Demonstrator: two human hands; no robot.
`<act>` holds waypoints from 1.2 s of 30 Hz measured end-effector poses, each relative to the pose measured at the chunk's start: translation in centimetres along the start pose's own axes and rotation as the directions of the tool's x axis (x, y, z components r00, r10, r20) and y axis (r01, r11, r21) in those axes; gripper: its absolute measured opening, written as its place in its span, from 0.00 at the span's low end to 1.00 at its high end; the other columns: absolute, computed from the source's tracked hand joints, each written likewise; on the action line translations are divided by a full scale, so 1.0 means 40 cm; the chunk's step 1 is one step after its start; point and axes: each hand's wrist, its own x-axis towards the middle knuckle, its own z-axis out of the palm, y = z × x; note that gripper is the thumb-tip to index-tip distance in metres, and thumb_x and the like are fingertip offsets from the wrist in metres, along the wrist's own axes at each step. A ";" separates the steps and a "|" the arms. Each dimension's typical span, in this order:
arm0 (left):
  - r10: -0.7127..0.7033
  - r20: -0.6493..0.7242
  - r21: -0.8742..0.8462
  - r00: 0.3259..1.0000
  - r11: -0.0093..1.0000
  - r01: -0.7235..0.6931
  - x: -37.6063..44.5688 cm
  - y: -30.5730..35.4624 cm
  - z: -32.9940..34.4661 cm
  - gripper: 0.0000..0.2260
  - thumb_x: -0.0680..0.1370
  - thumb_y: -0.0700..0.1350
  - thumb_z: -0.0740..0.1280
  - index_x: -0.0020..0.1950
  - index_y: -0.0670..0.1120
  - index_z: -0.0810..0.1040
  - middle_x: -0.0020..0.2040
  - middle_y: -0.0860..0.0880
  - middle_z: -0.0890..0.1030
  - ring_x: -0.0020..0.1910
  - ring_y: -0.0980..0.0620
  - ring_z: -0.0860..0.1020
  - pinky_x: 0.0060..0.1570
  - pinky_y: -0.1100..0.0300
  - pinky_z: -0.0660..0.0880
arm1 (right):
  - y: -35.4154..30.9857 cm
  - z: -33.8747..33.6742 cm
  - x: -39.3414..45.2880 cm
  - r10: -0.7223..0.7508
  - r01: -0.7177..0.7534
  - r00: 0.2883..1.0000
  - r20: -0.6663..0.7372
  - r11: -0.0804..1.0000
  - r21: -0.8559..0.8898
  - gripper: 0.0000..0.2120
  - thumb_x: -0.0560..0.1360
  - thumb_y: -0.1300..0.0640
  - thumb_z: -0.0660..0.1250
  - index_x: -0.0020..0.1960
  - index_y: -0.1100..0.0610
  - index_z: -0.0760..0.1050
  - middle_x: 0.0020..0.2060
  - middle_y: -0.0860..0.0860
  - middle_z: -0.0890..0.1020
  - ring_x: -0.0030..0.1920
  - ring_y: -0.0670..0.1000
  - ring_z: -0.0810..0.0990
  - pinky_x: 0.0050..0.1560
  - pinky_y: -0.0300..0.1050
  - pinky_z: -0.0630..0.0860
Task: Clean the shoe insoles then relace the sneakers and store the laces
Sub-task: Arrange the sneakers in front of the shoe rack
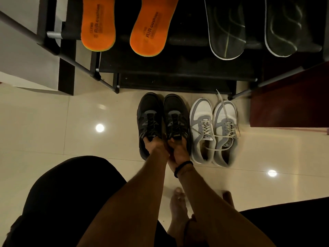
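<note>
Two black sneakers stand side by side on the tiled floor, laced with black laces. My left hand (pixel 153 143) grips the opening of the left black sneaker (pixel 149 120). My right hand (pixel 179 150), with a black band at the wrist, grips the opening of the right black sneaker (pixel 176 118). To their right stands a pair of white and grey sneakers (pixel 213 125) with pale laces (pixel 220 138) hanging loose. Two orange insoles (pixel 98 25) and two dark insoles (pixel 226 27) lie on the black shoe rack (pixel 174 68) above.
The rack's metal legs (pixel 106 82) meet the floor just beyond the shoes. A dark wooden panel (pixel 292 104) stands at the right. My bare feet (pixel 178 207) and dark-clothed knees are at the bottom. Glossy floor tiles (pixel 71 122) spread to the left.
</note>
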 end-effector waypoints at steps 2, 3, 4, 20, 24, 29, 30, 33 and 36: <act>0.060 0.008 0.083 0.998 0.995 -0.061 -0.018 0.003 -0.002 0.26 0.85 0.35 0.56 0.82 0.50 0.64 0.74 0.40 0.74 0.71 0.37 0.74 0.70 0.44 0.73 | -0.001 0.008 -0.008 0.001 -0.001 1.000 -0.001 1.000 -0.028 0.38 0.73 0.66 0.67 0.76 0.40 0.62 0.67 0.56 0.78 0.63 0.61 0.81 0.61 0.66 0.78; 0.075 0.024 0.108 0.997 0.991 -0.078 -0.025 0.006 -0.002 0.26 0.84 0.34 0.55 0.82 0.49 0.65 0.74 0.40 0.73 0.71 0.38 0.73 0.71 0.45 0.73 | 0.001 0.007 -0.007 -0.003 0.003 1.000 -0.003 0.999 -0.039 0.38 0.72 0.65 0.68 0.76 0.39 0.62 0.67 0.56 0.79 0.63 0.61 0.81 0.61 0.65 0.78; 0.074 0.036 0.137 0.997 0.987 -0.078 -0.022 0.001 -0.001 0.25 0.84 0.34 0.55 0.81 0.49 0.65 0.74 0.40 0.73 0.72 0.38 0.73 0.71 0.45 0.72 | 0.003 -0.001 0.000 -0.003 0.003 1.000 -0.003 0.999 -0.041 0.38 0.72 0.65 0.68 0.76 0.39 0.62 0.66 0.56 0.79 0.63 0.61 0.81 0.60 0.64 0.79; 0.216 -0.097 0.417 0.972 0.895 -0.157 -0.023 -0.018 -0.027 0.14 0.79 0.54 0.69 0.52 0.44 0.84 0.48 0.43 0.86 0.49 0.40 0.83 0.54 0.47 0.82 | -0.028 0.009 0.041 -0.276 0.029 0.945 -0.178 0.609 -0.793 0.03 0.76 0.57 0.71 0.44 0.55 0.80 0.39 0.50 0.83 0.43 0.52 0.83 0.36 0.33 0.71; 0.220 -0.048 0.481 0.974 0.860 -0.171 -0.077 0.021 -0.026 0.14 0.82 0.52 0.67 0.56 0.42 0.83 0.55 0.41 0.85 0.57 0.38 0.82 0.55 0.53 0.76 | -0.066 0.034 0.008 -0.223 -0.068 0.951 -0.213 0.521 -0.851 0.08 0.79 0.55 0.67 0.46 0.59 0.80 0.44 0.58 0.85 0.43 0.58 0.82 0.45 0.47 0.77; 0.183 0.262 0.595 0.948 0.742 -0.308 -0.159 0.167 0.094 0.21 0.80 0.61 0.68 0.62 0.45 0.78 0.51 0.48 0.87 0.42 0.50 0.81 0.42 0.57 0.73 | -0.247 0.110 -0.128 0.259 -0.214 0.964 -0.066 0.600 -0.771 0.18 0.82 0.58 0.62 0.33 0.55 0.73 0.26 0.50 0.75 0.25 0.48 0.68 0.29 0.41 0.68; 0.193 0.346 0.603 0.918 0.704 -0.375 -0.172 0.209 0.129 0.22 0.79 0.63 0.67 0.60 0.46 0.79 0.47 0.49 0.88 0.40 0.49 0.82 0.40 0.58 0.73 | -0.300 0.128 -0.148 0.246 -0.171 0.969 -0.023 0.602 -0.780 0.17 0.82 0.57 0.63 0.34 0.55 0.74 0.27 0.50 0.76 0.24 0.48 0.69 0.28 0.40 0.68; 0.186 0.582 0.585 0.791 0.580 -0.567 -0.235 0.340 0.202 0.18 0.83 0.60 0.63 0.58 0.45 0.79 0.41 0.48 0.88 0.33 0.47 0.84 0.30 0.60 0.70 | -0.450 0.192 -0.203 0.035 -0.006 0.999 0.017 0.569 -0.822 0.12 0.83 0.52 0.63 0.43 0.56 0.78 0.31 0.51 0.79 0.25 0.46 0.71 0.27 0.40 0.71; 0.072 0.693 0.596 0.718 0.502 -0.626 -0.295 0.433 0.213 0.14 0.86 0.54 0.59 0.62 0.47 0.78 0.45 0.49 0.87 0.24 0.57 0.72 0.31 0.63 0.71 | -0.531 0.244 -0.233 -0.145 0.136 0.987 0.063 0.579 -0.804 0.09 0.82 0.51 0.63 0.53 0.55 0.78 0.37 0.53 0.83 0.29 0.47 0.75 0.33 0.42 0.77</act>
